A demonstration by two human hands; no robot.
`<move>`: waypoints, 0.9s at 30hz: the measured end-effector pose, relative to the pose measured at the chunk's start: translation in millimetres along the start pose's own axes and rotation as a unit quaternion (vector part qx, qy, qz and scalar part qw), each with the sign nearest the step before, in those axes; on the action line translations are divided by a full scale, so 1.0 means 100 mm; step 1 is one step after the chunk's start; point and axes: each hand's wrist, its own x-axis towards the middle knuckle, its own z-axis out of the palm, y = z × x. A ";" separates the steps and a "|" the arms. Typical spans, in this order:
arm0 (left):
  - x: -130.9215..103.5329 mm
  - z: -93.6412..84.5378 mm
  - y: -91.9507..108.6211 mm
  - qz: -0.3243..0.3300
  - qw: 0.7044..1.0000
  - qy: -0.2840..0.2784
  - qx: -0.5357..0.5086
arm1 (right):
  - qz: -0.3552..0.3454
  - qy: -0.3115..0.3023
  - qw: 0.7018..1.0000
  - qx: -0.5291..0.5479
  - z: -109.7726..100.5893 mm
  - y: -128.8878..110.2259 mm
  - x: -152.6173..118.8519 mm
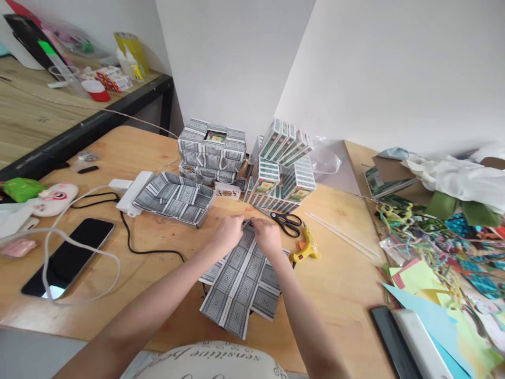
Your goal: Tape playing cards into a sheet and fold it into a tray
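A long panel of joined grey-patterned playing cards (236, 279) lies near the table's front edge, with more cards crossing beneath it. My left hand (230, 231) pinches the left side of its far end. Close beside it, my right hand (267, 236) grips the right side of that same end. Both hands' fingertips are partly hidden. Just right of my right hand are black-handled scissors (288, 222) and a yellow glue gun (306, 246). Beyond my hands stand a boxy card structure (213, 150), a shallow card tray (175, 197) and stacked card boxes (282, 168).
On the left lie a phone (69, 258), white and black cables, and a white power strip (134, 193). Clear glue sticks (343, 235) rest on the right. Coloured paper (434, 316) and craft scraps crowd the far right. A second table (23, 116) stands back left.
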 end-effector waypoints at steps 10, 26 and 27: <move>-0.04 0.01 -0.10 -0.024 0.996 0.023 -0.084 | -0.021 0.020 1.000 -0.005 0.04 0.01 -0.04; -0.09 0.04 0.02 -0.020 1.000 0.007 -0.023 | 0.000 0.003 1.000 -0.025 0.00 -0.13 0.01; -0.09 0.03 0.01 -0.017 1.000 0.008 -0.025 | 0.009 -0.006 0.999 -0.030 -0.03 -0.12 0.02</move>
